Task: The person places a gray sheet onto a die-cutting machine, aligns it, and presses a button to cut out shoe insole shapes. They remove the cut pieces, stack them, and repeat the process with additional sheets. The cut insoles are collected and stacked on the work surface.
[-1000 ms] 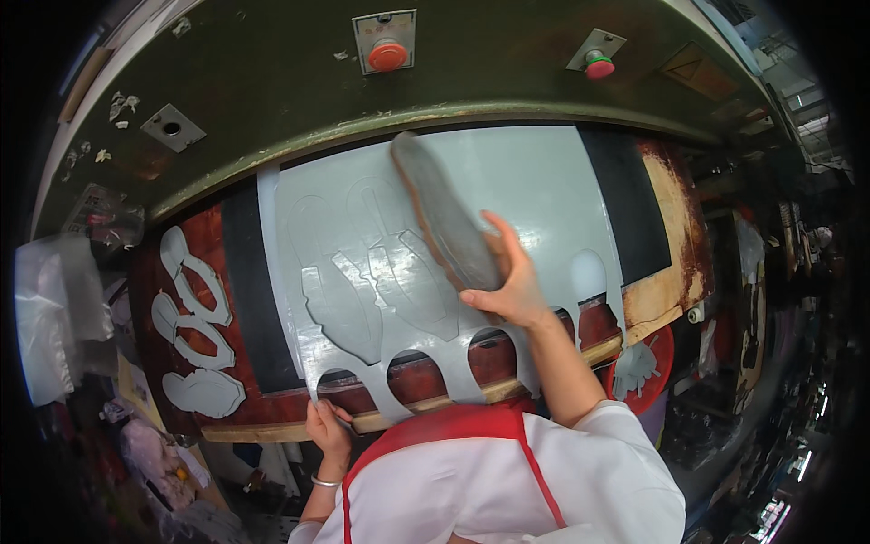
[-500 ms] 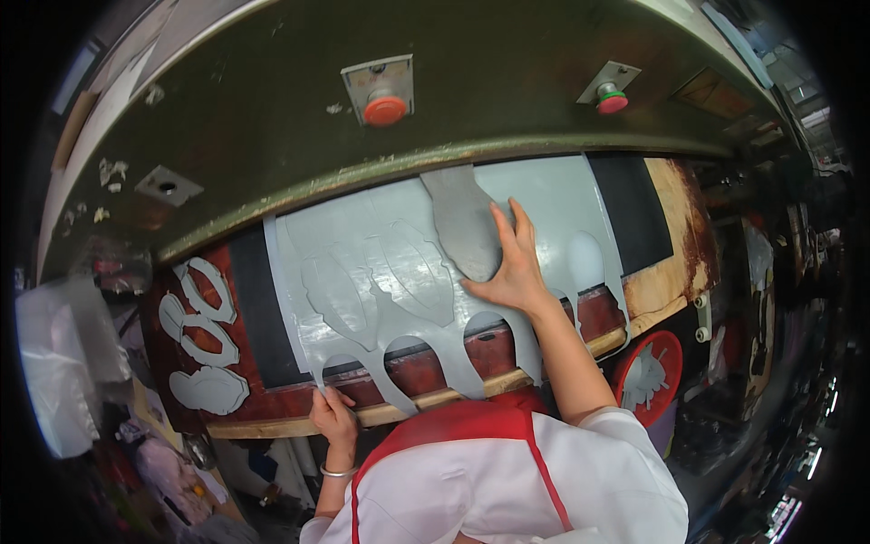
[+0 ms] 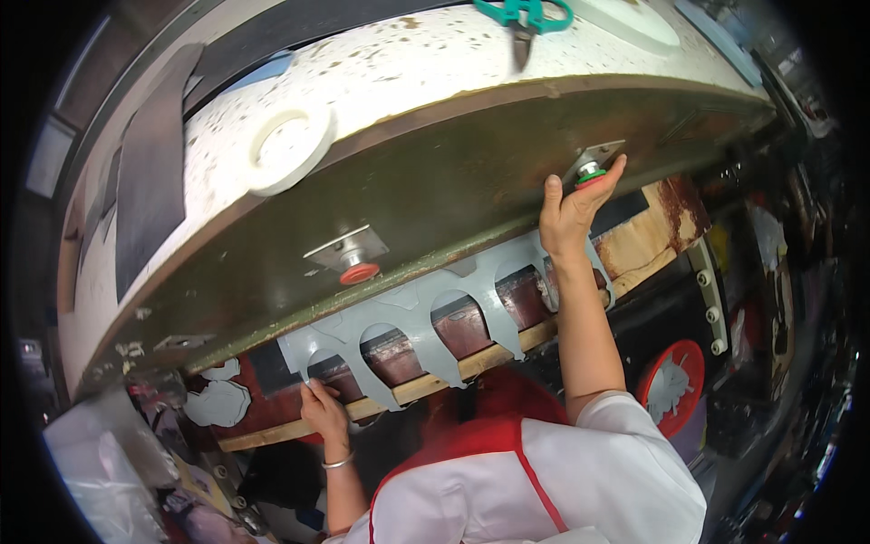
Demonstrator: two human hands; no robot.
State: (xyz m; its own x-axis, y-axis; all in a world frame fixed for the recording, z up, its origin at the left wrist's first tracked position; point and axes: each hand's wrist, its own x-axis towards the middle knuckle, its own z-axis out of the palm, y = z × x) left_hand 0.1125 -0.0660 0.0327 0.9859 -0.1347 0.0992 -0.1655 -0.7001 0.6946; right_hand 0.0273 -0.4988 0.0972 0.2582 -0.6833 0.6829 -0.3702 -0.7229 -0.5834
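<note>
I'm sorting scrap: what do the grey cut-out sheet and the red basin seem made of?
Sheet: perhaps rubber, plastic or coated fabric, smooth with a faint sheen; its thin, clean-cut edges suggest that. Basin: probably plastic, given its uniform bright red; finish unclear.

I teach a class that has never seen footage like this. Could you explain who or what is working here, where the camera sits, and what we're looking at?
No robot here: a person works with two bare hands. The camera is worn on the head and looks down; its wide fisheye lens bends straight edges.

The left hand pinches the near left corner of a grey sheet with rounded cut-outs along its near edge. The right hand is spread around a button with a green ring on a dark green machine panel; whether it is pressing is unclear.

Cut grey pieces lie on the reddish-brown board, left of the sheet. Teal scissors rest on the speckled top above.
</note>
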